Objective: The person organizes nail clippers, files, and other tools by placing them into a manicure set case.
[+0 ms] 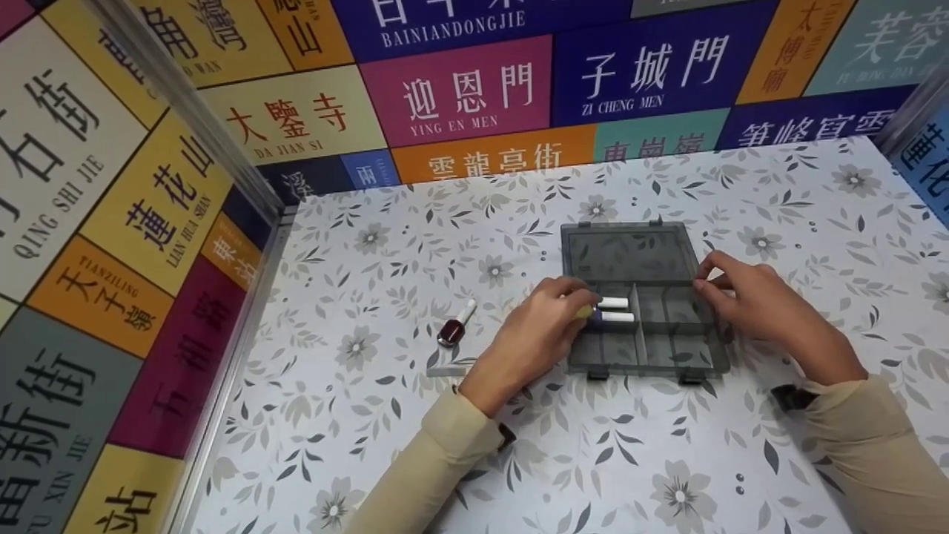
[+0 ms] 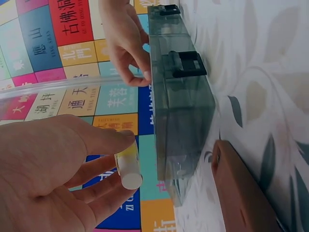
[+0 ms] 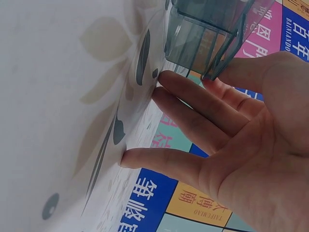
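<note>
Between the thumb and fingers of the left hand (image 1: 535, 322), gripping a small yellow bottle (image 2: 128, 157) at the left side of the box (image 1: 678, 368), higher than its rim. Holding it near the fingertips, so probably risking a slip off the smooth, rounded sides. Close beside those fingertips, hovering by two white caps (image 1: 617, 317); with a careless dip, perhaps knocking them askew. Across the box from the left fingers, pinching its edge with the right hand (image 1: 764, 300), and seemingly resting the spare fingers on the table (image 1: 667, 452). Under too loose a pinch there, likely sliding the box along with any push from the left fingers; under too hard a pull, possibly tipping it. Beyond both sets of fingers, facing an open lid (image 1: 630, 252), and perhaps risking a swing down after a bump near the hinge. Behind the left fingers, working near a dark red bottle (image 1: 451, 332), seemingly lying on its side; with a backward sweep of the sleeve (image 1: 415, 460), possibly sending it rolling.
</note>
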Demonstrator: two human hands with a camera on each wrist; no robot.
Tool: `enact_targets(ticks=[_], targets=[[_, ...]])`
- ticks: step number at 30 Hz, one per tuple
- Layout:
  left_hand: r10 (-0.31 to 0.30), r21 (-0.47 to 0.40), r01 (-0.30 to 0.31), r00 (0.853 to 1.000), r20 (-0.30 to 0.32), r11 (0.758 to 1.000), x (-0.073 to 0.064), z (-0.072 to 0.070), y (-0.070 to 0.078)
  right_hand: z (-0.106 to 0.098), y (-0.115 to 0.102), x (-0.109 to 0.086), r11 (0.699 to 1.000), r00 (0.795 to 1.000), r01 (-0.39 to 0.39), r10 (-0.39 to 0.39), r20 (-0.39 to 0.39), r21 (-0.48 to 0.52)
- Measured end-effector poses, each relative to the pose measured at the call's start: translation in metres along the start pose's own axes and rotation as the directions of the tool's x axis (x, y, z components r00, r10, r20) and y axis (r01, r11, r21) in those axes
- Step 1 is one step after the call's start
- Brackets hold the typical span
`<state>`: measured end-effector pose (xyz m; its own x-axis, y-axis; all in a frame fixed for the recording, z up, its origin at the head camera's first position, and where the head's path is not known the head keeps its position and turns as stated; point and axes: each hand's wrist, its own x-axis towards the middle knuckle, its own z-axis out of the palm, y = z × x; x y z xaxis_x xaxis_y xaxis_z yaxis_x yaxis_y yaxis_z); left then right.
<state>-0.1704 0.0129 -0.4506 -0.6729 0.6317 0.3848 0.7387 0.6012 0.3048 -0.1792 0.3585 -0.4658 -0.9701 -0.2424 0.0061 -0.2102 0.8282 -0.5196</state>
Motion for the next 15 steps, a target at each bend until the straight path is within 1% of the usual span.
enact_targets(ticks=[6, 11, 15], targets=[[0.0, -0.008, 0.0, 1.0, 0.014, 1.0, 0.01, 0.004, 0.004, 0.0, 0.0, 0.0, 1.0, 1.0, -0.004, 0.004, -0.005, -0.003], [0.017, -0.012, -0.017, 1.0, 0.01, 1.0, 0.017, 0.007, 0.008, 0.001, 0.0, 0.0, 1.0, 1.0, -0.012, 0.012, -0.006, -0.003], [0.025, -0.003, -0.025, 0.999, 0.022, 1.0, 0.022, 0.011, 0.01, 0.001, 0.0, 0.0, 1.0, 1.0, -0.013, 0.013, -0.005, -0.001]])
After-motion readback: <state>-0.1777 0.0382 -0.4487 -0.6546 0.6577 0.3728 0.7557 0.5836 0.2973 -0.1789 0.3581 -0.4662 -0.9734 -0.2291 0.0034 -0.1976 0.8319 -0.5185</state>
